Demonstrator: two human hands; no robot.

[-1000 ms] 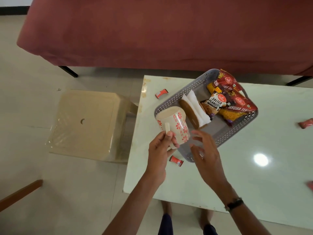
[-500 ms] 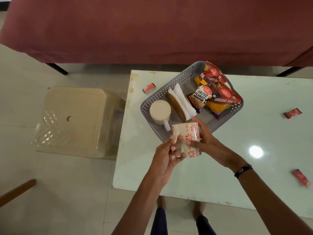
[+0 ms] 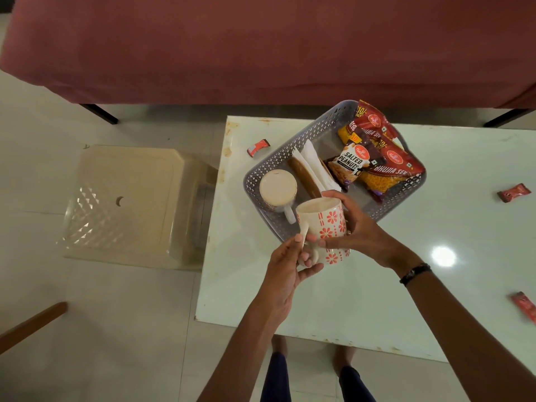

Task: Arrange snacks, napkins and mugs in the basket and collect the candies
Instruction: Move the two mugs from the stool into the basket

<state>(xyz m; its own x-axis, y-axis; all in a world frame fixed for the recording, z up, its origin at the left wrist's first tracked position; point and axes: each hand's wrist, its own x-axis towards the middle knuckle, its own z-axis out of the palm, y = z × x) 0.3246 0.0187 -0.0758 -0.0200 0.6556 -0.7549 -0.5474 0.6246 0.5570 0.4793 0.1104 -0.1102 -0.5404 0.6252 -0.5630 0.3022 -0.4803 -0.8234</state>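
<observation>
A grey perforated basket (image 3: 293,153) stands on the white table (image 3: 377,300). Inside it are one cream mug (image 3: 278,189), white napkins (image 3: 314,169) in a brown holder, a salted peanuts packet (image 3: 352,163) and red bhujia snack packets (image 3: 388,161). A second mug with red flowers (image 3: 327,224) is held just above the basket's near rim. My left hand (image 3: 285,266) pinches its handle and my right hand (image 3: 352,227) grips its body. Red candies lie on the table at the far left (image 3: 257,147), at the right (image 3: 513,192) and at the right edge (image 3: 523,310).
A beige plastic stool (image 3: 130,204) stands on the floor left of the table. A maroon sofa (image 3: 261,44) runs along the back. A wooden bar (image 3: 29,326) shows at lower left. My feet are under the table's near edge.
The first mug went into the basket's left end a second ago. A second flowered mug has since been picked up by both hands and lifted toward the basket's near rim.
</observation>
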